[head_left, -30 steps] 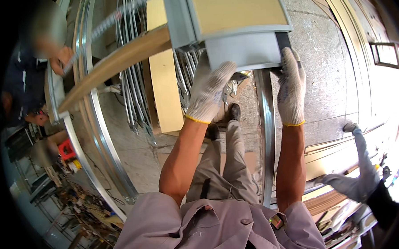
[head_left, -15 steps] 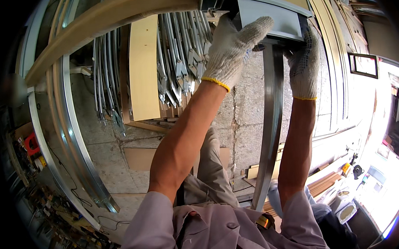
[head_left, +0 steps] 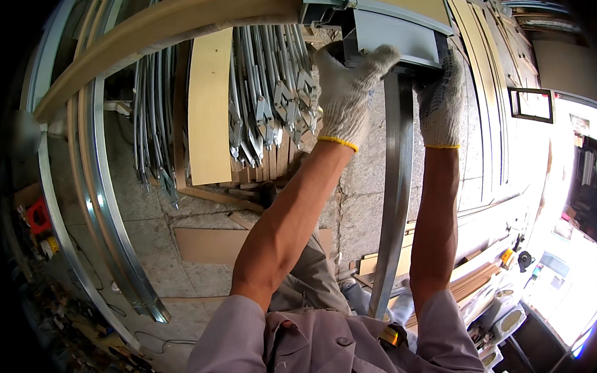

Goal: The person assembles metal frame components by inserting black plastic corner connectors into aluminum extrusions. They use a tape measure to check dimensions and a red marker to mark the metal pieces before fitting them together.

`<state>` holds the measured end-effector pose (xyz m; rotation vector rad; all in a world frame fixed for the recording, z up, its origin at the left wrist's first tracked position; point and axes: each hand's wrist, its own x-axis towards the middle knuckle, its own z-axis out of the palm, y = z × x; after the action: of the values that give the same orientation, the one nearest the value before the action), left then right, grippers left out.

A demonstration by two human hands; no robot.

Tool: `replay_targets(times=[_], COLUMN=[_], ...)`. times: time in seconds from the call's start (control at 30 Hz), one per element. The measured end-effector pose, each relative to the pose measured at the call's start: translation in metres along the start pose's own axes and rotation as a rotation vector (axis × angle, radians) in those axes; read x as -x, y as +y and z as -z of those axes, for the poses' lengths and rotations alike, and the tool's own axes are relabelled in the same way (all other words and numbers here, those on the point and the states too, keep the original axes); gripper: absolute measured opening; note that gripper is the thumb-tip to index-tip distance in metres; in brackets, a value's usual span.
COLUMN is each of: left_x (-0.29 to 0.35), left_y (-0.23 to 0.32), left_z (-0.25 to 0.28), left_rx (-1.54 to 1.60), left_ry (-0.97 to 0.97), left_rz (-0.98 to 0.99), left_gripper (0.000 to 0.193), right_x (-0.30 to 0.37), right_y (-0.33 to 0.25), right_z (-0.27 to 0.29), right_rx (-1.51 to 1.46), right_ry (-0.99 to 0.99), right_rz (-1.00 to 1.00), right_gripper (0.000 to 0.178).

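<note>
Both my hands wear white knitted gloves with yellow cuffs and blue grip dots. Between them is the near end of a grey metal-framed panel (head_left: 402,36), with a pale yellow top face (head_left: 407,0) and dark edges. My left hand (head_left: 353,91) grips its left corner, thumb lying along the grey end face; the other fingers are mostly hidden behind it. At the right corner, my right hand (head_left: 441,103) is closed round the dark edge, fingertips partly hidden. Below the panel end, a shiny metal bar (head_left: 396,175) runs back toward my waist between my forearms.
A curved-looking tan beam (head_left: 171,27) crosses the upper left and meets a grey bracket (head_left: 322,2) beside the panel. Bundled folding metal arms (head_left: 267,88) and a yellow board (head_left: 210,110) lie beyond. Long metal rails (head_left: 106,195) stand left; long strips (head_left: 483,78) lie right.
The panel end and both gloved hands sit slightly lower and further left in view. My legs have shifted, and the surroundings have moved a little with my head. Both grips stay on the panel.
</note>
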<state>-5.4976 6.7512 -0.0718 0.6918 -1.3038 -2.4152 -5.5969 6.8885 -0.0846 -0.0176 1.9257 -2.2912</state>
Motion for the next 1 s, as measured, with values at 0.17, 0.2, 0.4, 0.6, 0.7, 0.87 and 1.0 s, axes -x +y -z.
replay_targets(times=[0.17, 0.2, 0.4, 0.6, 0.7, 0.87, 1.0], left_x=[-0.007, -0.008, -0.005, -0.002, -0.004, -0.008, 0.002], left_y=[-0.013, -0.012, -0.014, -0.022, -0.024, -0.034, -0.025], left_z=[-0.002, -0.002, -0.01, -0.023, -0.022, -0.024, -0.033], left_rx=[0.606, 0.609, 0.572, 0.5, 0.512, 0.668, 0.79], left_ry=[-0.036, -0.04, 0.072, 0.226, 0.19, 0.12, 0.154], left_rz=[0.044, 0.047, 0.039, 0.017, -0.01, 0.035, 0.103], left_gripper=[0.047, 0.047, 0.059, 0.07, 0.061, 0.063, 0.059], right_x=[-0.003, -0.003, -0.002, -0.012, -0.007, -0.01, -0.015], right_y=[0.007, 0.01, 0.006, 0.009, 0.006, 0.009, 0.014], right_z=[0.007, 0.009, 0.008, 0.022, 0.01, 0.014, 0.029], right_rx=[-0.13, -0.141, -0.048, -0.092, -0.122, -0.102, -0.103], right_ry=[-0.046, -0.067, 0.005, -0.06, 0.013, 0.022, -0.095], right_rz=[-0.071, -0.063, -0.119, -0.107, -0.114, -0.116, -0.125], right_gripper=[0.046, 0.047, 0.056, 0.051, 0.05, 0.051, 0.051])
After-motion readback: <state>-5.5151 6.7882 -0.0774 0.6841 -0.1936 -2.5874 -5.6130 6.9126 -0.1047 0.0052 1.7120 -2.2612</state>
